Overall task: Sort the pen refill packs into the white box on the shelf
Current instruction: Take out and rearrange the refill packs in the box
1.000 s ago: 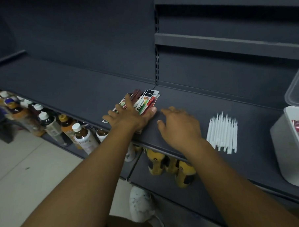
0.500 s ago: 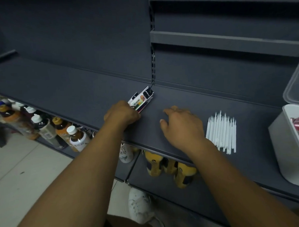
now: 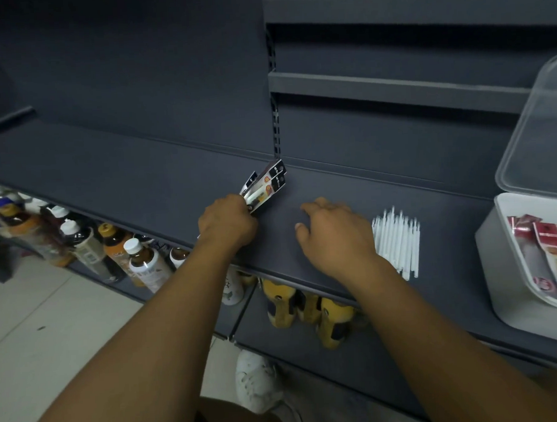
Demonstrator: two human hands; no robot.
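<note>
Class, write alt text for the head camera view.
A person's left hand grips a bunch of pen refill packs above a dark shelf; the right hand rests empty beside loose white refills. A white box sits far right.

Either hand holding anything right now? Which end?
Left hand grips a bunch of pen refill packs by their near ends; the black tops stick out. Right hand holds nothing, resting on the shelf.

I see left hand (image 3: pixel 228 224) fisted, fingers closed in a grip, forearm extended; right hand (image 3: pixel 335 237) palm-down, fingers loosely spread.
</note>
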